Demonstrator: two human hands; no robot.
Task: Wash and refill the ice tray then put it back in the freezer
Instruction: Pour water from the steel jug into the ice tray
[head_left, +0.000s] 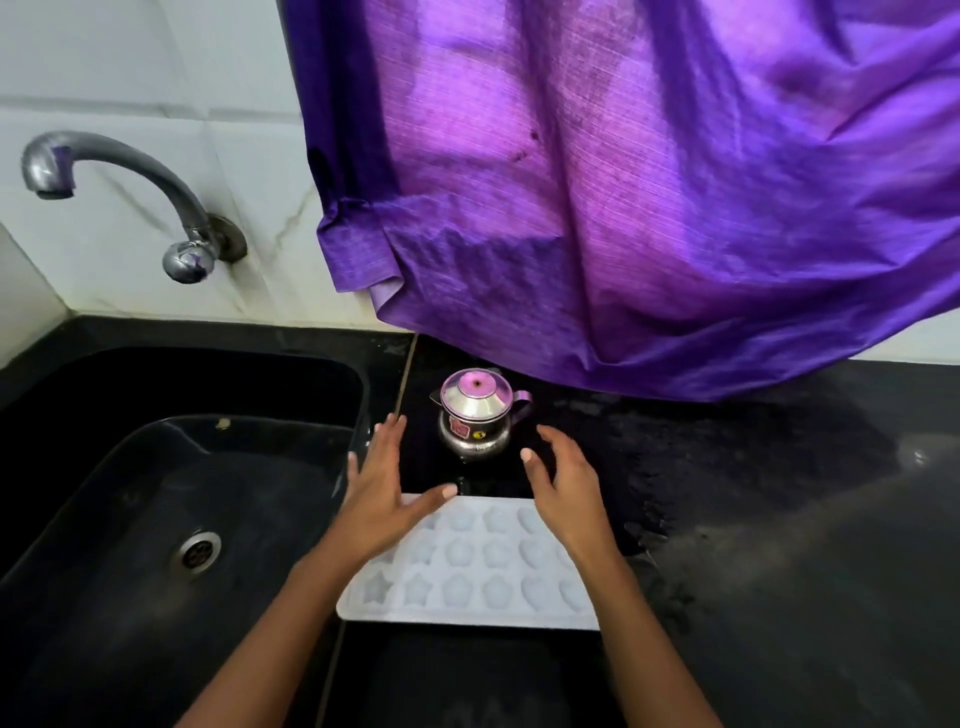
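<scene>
A white ice tray (472, 566) with star and flower shaped cells lies flat on the black counter, just right of the sink. My left hand (382, 488) hovers over the tray's far left corner, fingers spread, holding nothing. My right hand (563, 483) hovers over the far right corner, fingers curved and apart, also holding nothing. Whether either hand touches the tray, I cannot tell. Both forearms cover parts of the tray's sides.
A small lidded steel pot (477, 415) stands just behind the tray between my hands. The black sink (156, 519) with its drain (199, 552) is at left, under a wall tap (119, 176). A purple curtain (623, 182) hangs over the counter (779, 519).
</scene>
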